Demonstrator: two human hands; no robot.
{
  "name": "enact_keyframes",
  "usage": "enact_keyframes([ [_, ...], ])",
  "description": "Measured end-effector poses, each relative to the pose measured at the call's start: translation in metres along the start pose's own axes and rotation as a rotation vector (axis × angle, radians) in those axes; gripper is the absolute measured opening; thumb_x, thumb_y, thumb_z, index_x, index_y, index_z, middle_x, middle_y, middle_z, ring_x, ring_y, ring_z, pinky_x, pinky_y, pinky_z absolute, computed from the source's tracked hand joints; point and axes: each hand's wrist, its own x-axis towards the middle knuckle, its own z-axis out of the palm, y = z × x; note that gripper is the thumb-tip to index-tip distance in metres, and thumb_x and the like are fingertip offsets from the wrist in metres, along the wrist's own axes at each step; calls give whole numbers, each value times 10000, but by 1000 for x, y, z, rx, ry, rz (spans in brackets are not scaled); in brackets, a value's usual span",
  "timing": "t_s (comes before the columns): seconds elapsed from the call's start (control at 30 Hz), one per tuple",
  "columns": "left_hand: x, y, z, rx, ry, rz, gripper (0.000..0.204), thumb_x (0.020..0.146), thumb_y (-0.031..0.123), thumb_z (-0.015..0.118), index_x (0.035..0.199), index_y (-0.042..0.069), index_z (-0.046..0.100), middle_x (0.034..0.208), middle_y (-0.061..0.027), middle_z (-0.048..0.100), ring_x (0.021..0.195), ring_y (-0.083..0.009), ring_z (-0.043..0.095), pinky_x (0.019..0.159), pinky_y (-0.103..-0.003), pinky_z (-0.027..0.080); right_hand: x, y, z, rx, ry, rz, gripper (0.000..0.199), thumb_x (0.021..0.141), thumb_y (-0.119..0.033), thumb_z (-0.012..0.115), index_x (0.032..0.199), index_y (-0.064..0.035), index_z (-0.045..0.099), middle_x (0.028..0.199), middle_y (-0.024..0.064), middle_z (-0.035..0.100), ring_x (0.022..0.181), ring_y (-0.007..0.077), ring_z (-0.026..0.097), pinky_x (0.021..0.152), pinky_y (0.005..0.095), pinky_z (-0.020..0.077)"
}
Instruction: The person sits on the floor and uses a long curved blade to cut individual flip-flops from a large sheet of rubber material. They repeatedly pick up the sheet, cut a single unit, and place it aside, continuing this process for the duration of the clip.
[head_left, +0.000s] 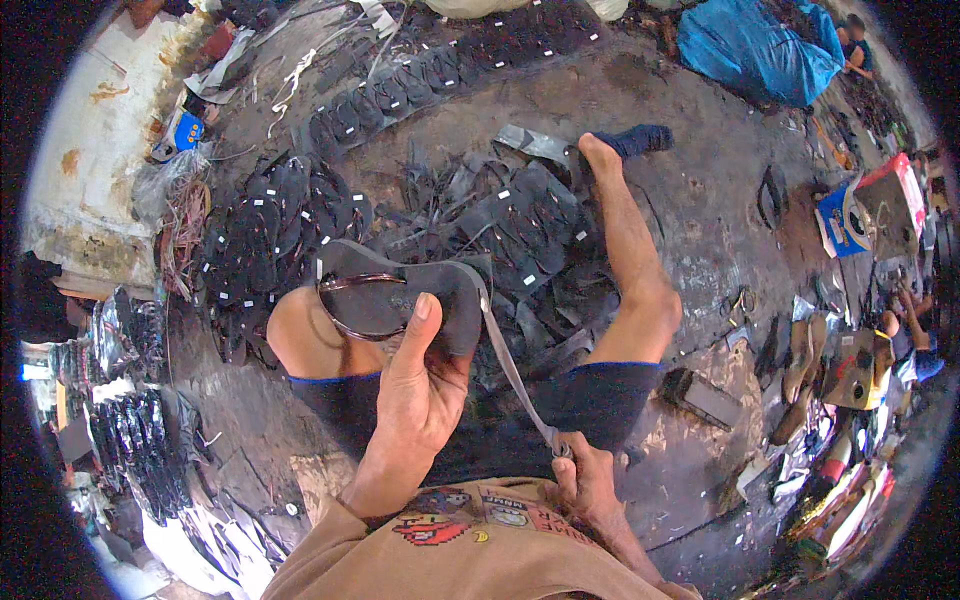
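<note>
My left hand (420, 385) grips a dark flip-flop sandal (395, 292) by its sole, thumb pressed on top, held over my left knee. A brown strap loop shows on the sandal's upper face. My right hand (583, 478) is closed around a small tool handle near my lap, and a long thin grey strip (512, 368) runs from that hand up to the sandal's right edge. I sit on the ground with my right leg (632, 260) stretched forward, foot resting among the sandals.
Heaps of dark sandals (270, 225) lie left and ahead, with a long row of them (400, 90) farther back. Rubber scraps (540, 300) litter the ground. A blue tarp (755, 50) is at far right, with tools and boxes (860, 215) and another person at the right.
</note>
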Motion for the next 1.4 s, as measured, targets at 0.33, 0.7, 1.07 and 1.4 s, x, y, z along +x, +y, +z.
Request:
enact_keyframes([
  [0.33,-16,-17,-60,242,20,-6,292,900,-17,768,1162,55,662,1144,-113,733,1020,-243,749,897,-409,648,74,-38,-57,-252,-131,-98,395,1052,-446,548,1079,-62,636,826,261,682,842,504,669,719,563,507],
  [0.7,-34,4,-70,579,13,-165,587,809,-13,854,1337,56,608,1210,-32,662,1150,-216,650,1041,-427,532,141,-10,29,266,-2,-148,382,1065,-441,508,1052,-75,618,716,133,604,637,365,579,599,467,461],
  [1.07,205,-4,-140,448,335,161,516,954,349,734,1333,63,533,1186,-109,603,1126,-261,592,934,-471,538,51,153,-153,340,1182,147,482,1080,-589,468,1100,-121,584,721,-18,456,540,92,426,480,259,372],
  [1.4,269,-203,-100,1124,898,-201,1235,728,459,912,1566,-120,215,1598,-340,341,1423,-496,439,1182,-494,404,93,70,-61,1061,782,319,480,1082,-574,465,1135,-104,542,680,7,423,542,130,411,510,292,381],
])
